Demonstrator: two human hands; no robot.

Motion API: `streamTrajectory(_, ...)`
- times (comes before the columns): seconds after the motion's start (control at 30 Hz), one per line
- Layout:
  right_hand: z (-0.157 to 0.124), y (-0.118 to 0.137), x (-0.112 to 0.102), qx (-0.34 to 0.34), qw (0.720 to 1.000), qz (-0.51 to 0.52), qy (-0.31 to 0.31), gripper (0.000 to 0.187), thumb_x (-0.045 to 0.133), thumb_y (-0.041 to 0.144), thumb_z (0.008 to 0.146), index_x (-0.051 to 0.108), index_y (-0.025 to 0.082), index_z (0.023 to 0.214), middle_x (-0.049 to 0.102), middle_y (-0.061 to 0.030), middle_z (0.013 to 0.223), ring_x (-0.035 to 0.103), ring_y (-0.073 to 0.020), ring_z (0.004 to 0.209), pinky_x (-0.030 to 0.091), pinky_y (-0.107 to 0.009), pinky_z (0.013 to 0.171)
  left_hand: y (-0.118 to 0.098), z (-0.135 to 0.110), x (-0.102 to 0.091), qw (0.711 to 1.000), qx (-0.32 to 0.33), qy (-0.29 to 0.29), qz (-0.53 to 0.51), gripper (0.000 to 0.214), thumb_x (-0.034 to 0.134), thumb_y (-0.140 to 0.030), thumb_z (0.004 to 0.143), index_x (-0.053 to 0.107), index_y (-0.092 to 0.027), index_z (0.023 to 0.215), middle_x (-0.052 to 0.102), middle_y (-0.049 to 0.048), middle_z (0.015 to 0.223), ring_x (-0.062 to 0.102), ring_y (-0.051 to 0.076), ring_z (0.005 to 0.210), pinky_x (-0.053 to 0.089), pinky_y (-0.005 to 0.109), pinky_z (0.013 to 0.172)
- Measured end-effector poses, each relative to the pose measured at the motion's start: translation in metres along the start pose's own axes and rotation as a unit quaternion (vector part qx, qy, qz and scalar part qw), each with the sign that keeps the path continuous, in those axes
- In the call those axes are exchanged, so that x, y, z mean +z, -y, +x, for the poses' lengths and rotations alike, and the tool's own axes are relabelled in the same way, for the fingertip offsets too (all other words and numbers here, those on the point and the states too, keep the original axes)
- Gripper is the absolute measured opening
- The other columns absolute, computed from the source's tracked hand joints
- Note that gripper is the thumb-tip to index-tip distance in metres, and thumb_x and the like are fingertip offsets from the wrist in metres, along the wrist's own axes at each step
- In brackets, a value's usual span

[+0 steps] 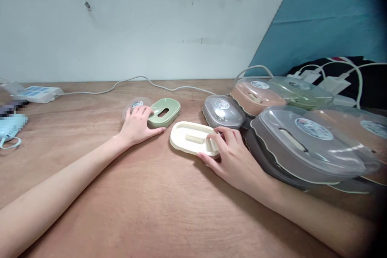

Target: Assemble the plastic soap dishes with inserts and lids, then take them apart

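Observation:
My left hand (135, 125) is curled round the left end of a pale green oval dish (171, 109) with a slot in its middle. The thumb lies along the front edge and the fingers reach over the back left. Behind those fingers a clear plastic cover (142, 100) with a round label is partly hidden. My right hand (234, 155) grips the right end of a cream oval tray (178, 139) with a long raised ridge, thumb at the front rim and fingers over the top. The tray appears slightly tilted beside the green dish.
A grey clear-lidded box (222, 119) stands behind my right hand. Several stacked grey, orange and green boxes (308, 157) crowd the right side. A white cable (139, 77) runs along the wall from a white device (38, 93). A light blue object (12, 127) lies at far left.

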State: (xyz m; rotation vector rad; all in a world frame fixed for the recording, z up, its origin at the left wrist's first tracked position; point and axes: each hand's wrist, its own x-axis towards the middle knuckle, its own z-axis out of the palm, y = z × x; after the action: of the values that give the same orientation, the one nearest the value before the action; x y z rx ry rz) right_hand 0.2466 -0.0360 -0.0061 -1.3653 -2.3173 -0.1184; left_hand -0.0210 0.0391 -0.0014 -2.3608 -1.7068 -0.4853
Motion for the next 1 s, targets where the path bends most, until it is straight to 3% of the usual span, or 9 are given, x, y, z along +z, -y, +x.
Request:
streamTrajectory(0.17, 0.000, 0.003, -0.007, -0.014, 0.998, 0.066, 0.015, 0.026, 0.040, 0.033, 0.088, 0.055, 0.012, 0.089, 0.050, -0.0151, 0.097, 0.045, -0.0273, 0.096, 0.043, -0.044, 0.082, 0.003, 0.000, 0.005, 0.999, -0.037, 0.005, 0.018, 0.057, 0.055, -0.063, 0.072, 0.052, -0.014, 0.101, 0.054, 0.0172, 0.118, 0.042, 0.035, 0.119, 0.031, 0.053, 0.096)
streamTrajectory(0.3, 0.003, 0.001, -0.011, -0.069, 0.987, 0.140, 0.045, 0.018, 0.040, 0.017, 0.085, 0.056, 0.015, 0.079, 0.051, -0.0115, 0.091, 0.048, -0.0219, 0.089, 0.045, -0.038, 0.078, 0.003, 0.000, 0.005, 0.999, -0.033, 0.008, 0.013, 0.057, 0.053, -0.064, 0.073, 0.052, -0.015, 0.102, 0.055, 0.0155, 0.114, 0.043, 0.035, 0.118, 0.030, 0.053, 0.096)
streamTrajectory(0.47, 0.004, 0.001, -0.007, -0.133, 0.965, 0.220, 0.056, 0.018, 0.041, 0.011, 0.084, 0.058, 0.015, 0.089, 0.052, -0.0091, 0.092, 0.053, -0.0138, 0.076, 0.047, -0.026, 0.066, 0.002, -0.002, 0.003, 1.000, -0.026, 0.014, 0.005, 0.048, 0.053, -0.055, 0.074, 0.051, -0.015, 0.102, 0.053, 0.0149, 0.116, 0.044, 0.033, 0.115, 0.029, 0.054, 0.098)
streamTrajectory(0.6, 0.002, 0.003, -0.006, -0.163, 0.964, 0.205, 0.042, 0.017, 0.043, 0.011, 0.084, 0.058, 0.015, 0.090, 0.054, -0.0091, 0.092, 0.053, -0.0138, 0.075, 0.047, -0.026, 0.065, 0.001, -0.005, 0.001, 1.000, -0.018, 0.019, 0.000, 0.040, 0.049, -0.045, 0.077, 0.051, -0.016, 0.105, 0.052, 0.0138, 0.118, 0.042, 0.032, 0.117, 0.027, 0.055, 0.099)
streamTrajectory(0.73, -0.001, 0.001, -0.007, -0.197, 0.971, 0.124, 0.049, 0.016, 0.046, 0.013, 0.083, 0.057, 0.015, 0.093, 0.055, -0.0103, 0.094, 0.052, -0.0164, 0.078, 0.047, -0.030, 0.066, 0.001, -0.004, 0.002, 1.000, -0.023, 0.015, -0.004, 0.042, 0.047, -0.049, 0.080, 0.051, -0.016, 0.105, 0.053, 0.0131, 0.115, 0.044, 0.031, 0.115, 0.026, 0.055, 0.100)
streamTrajectory(0.83, 0.000, 0.002, -0.003, -0.175, 0.982, 0.065, 0.021, 0.012, 0.046, 0.017, 0.086, 0.057, 0.015, 0.089, 0.057, -0.0090, 0.090, 0.054, -0.0177, 0.076, 0.048, -0.031, 0.064, 0.001, -0.004, 0.003, 0.999, -0.040, 0.006, -0.007, 0.047, 0.048, -0.055, 0.079, 0.052, -0.016, 0.106, 0.053, 0.0137, 0.113, 0.046, 0.031, 0.112, 0.027, 0.054, 0.099)
streamTrajectory(1.0, 0.015, 0.013, 0.014, -0.060, 0.998, 0.019, -0.010, 0.015, 0.042, 0.018, 0.088, 0.056, 0.015, 0.092, 0.059, -0.0090, 0.092, 0.059, -0.0180, 0.072, 0.051, -0.032, 0.061, -0.002, -0.005, 0.003, 0.998, -0.059, -0.002, -0.009, 0.051, 0.053, -0.058, 0.075, 0.054, -0.017, 0.106, 0.052, 0.0148, 0.113, 0.046, 0.033, 0.111, 0.027, 0.054, 0.098)
